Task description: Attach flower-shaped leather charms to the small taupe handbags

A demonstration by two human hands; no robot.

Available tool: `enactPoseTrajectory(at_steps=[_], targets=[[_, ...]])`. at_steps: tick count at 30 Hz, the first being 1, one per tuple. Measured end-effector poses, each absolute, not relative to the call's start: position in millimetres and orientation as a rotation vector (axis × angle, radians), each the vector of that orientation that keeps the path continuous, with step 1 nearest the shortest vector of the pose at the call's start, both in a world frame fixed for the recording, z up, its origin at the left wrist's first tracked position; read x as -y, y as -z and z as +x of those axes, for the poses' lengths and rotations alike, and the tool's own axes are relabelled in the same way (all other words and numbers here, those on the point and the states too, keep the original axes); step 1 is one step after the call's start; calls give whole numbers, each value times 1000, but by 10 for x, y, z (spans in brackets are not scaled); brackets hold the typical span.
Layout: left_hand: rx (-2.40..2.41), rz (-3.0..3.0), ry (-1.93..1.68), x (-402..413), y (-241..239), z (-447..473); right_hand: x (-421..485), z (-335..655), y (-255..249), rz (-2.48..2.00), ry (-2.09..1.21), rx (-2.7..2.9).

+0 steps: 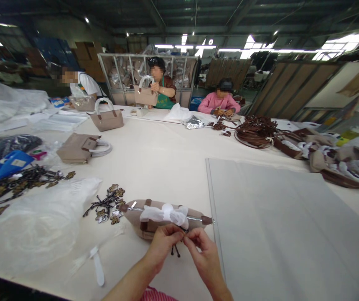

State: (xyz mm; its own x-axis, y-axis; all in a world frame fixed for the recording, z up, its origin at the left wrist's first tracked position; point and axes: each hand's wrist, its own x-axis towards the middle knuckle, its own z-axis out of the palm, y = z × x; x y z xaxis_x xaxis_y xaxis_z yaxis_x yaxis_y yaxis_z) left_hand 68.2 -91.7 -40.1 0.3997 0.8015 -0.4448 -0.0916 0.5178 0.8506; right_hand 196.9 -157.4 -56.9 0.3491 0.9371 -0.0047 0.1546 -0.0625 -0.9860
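Hands come together at the near side of a beige bag (132, 218): the left hand (165, 242) and the right hand (202, 246) each press thumb to forefinger, apparently pinching a dark cord (175, 252) whose knobbed ends dangle between them. The fingers hide most of it. The step seems to be delicate fingertip work on that cord; the next move probably calls for steady pinches without tugging the bag.

The bag lies lengthwise on the table (157, 159), top facing up, zip (194, 218) running along it between brown end tabs, white wrapping (166, 212) bunched over its middle. Left of it, just beside, sits a pile of flower charms (112, 205). Farther off rest two similar bags (80, 148) (107, 120); across the table, co-workers (220, 100) work.
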Motion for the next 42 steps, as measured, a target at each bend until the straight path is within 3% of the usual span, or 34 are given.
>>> enactPoseTrajectory(at_steps=[27, 42], targets=[[-906, 1004, -805, 990, 431, 732, 1543, 1815, 560, -1190, -1106, 564], [-1020, 1506, -763, 973, 425, 618, 1560, 1838, 601, -1243, -1068, 725]])
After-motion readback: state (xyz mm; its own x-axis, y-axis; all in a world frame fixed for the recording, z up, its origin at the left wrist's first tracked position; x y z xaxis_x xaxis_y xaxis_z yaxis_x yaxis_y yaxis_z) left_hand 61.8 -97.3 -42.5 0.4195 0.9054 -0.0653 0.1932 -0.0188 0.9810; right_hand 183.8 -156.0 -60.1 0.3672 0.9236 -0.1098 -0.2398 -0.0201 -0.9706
